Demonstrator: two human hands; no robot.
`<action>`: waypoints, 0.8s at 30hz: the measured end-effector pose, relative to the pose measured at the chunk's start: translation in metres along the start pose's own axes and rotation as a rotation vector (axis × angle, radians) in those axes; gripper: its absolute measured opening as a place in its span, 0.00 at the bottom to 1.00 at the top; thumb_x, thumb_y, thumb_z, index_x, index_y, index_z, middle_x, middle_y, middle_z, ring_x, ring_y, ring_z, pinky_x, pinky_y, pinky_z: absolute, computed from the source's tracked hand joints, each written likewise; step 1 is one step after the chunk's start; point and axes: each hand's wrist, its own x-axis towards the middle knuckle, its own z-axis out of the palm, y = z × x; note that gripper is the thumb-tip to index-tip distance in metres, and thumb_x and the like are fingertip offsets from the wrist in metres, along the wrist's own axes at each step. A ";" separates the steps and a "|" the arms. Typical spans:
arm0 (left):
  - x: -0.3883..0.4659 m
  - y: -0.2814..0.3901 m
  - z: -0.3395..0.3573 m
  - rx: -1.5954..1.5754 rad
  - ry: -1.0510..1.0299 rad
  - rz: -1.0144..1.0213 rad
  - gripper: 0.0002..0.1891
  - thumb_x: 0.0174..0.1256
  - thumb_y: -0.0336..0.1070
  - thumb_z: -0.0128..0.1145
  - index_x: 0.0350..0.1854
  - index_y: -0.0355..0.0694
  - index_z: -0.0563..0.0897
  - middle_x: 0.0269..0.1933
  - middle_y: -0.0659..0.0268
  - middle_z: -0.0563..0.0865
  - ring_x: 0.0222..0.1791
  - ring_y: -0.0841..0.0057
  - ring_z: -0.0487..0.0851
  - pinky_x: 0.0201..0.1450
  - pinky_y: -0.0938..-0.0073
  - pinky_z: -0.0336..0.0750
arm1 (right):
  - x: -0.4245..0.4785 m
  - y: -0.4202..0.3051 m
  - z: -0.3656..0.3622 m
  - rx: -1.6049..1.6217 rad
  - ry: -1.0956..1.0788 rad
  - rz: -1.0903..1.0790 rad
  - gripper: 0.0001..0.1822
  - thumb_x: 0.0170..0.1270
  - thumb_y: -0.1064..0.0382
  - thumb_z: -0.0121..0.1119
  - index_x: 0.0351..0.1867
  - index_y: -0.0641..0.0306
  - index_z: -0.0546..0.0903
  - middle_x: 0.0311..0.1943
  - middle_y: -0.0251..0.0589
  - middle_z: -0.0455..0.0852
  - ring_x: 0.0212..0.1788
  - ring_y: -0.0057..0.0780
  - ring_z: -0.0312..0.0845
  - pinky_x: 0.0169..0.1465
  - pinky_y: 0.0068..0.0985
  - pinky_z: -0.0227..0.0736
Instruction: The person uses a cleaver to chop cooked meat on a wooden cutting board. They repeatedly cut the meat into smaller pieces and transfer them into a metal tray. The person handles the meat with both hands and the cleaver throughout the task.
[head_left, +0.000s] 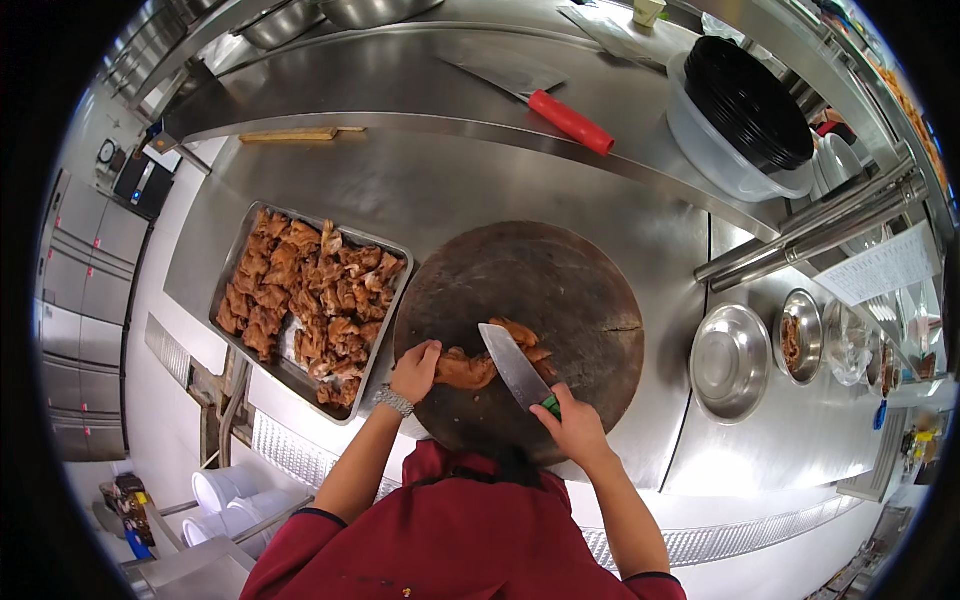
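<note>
A round wooden chopping block stands before me on a steel counter. On it lies a piece of browned cooked meat, its left end gripped by my left hand. My right hand holds a kitchen knife by its green handle. The blade crosses the block at the right end of that piece, with more browned meat pieces beside and partly behind it. Left of the block, a steel tray holds many chunks of similar meat.
A shelf above the counter's back carries a red-handled cleaver and a clear plastic tub with black bowls. Steel bowls stand right of the block. White buckets are at the lower left.
</note>
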 end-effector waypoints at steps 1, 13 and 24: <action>-0.001 0.005 0.001 0.037 0.049 0.037 0.28 0.74 0.62 0.51 0.39 0.37 0.83 0.27 0.56 0.86 0.31 0.57 0.86 0.36 0.63 0.78 | 0.000 0.002 0.001 0.004 -0.019 0.010 0.23 0.69 0.47 0.65 0.49 0.62 0.72 0.31 0.59 0.85 0.36 0.64 0.83 0.37 0.49 0.75; -0.009 0.013 -0.001 0.334 0.032 0.303 0.36 0.62 0.68 0.64 0.45 0.32 0.79 0.33 0.46 0.87 0.36 0.47 0.86 0.39 0.54 0.79 | 0.000 -0.007 -0.005 0.188 -0.115 0.150 0.25 0.71 0.45 0.62 0.49 0.69 0.73 0.37 0.65 0.86 0.45 0.67 0.83 0.46 0.48 0.76; -0.022 0.016 0.001 0.522 0.016 0.234 0.38 0.63 0.71 0.60 0.51 0.34 0.76 0.34 0.47 0.88 0.36 0.46 0.88 0.39 0.52 0.81 | 0.005 -0.003 0.007 0.213 -0.270 0.157 0.27 0.72 0.44 0.59 0.48 0.71 0.72 0.39 0.69 0.84 0.49 0.72 0.79 0.48 0.50 0.74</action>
